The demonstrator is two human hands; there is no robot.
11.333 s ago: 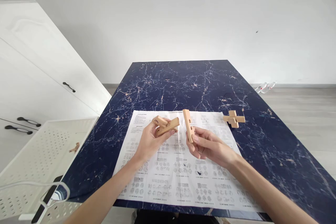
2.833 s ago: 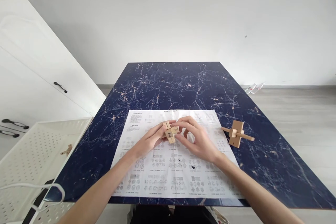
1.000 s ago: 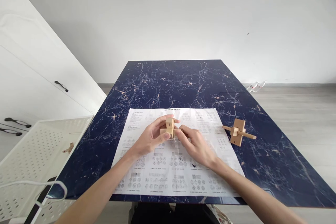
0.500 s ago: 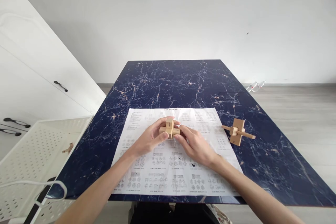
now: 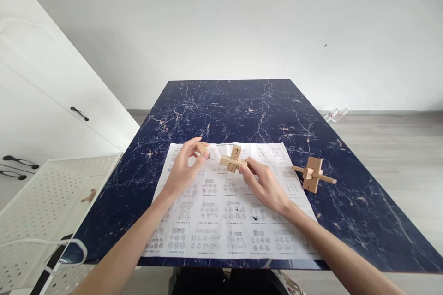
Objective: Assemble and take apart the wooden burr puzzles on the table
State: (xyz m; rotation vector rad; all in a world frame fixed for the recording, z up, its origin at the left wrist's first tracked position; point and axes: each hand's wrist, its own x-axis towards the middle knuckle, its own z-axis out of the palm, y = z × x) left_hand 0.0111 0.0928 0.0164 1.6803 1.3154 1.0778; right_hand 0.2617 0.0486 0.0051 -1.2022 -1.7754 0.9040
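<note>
Between the thumb and fingers of my left hand (image 5: 188, 161) is a small wooden block (image 5: 201, 149), partly covered by the fingertips. My right hand (image 5: 262, 179) pinches one arm of a cross-shaped wooden interlocking puzzle (image 5: 232, 161), with its other arms pointing up, left and down. The two pieces are apart, both above a large white instruction sheet (image 5: 216, 235) printed with small diagrams. To the right of the sheet, another wooden puzzle (image 5: 313, 175) with a flat board and crossing bars rests on the table.
The dark blue marble-patterned table (image 5: 224, 106) reaches toward the wall. On the left is a white perforated basket (image 5: 62, 179) with a small wooden piece (image 5: 89, 195) in it. A white cable (image 5: 44, 240) crosses near the table's left corner. Clear bottles (image 5: 336, 114) stand beyond the right edge.
A small block has come away from the puzzle in my left hand, which has moved left and away from me. My right hand has shifted slightly right with the rest of the puzzle.
</note>
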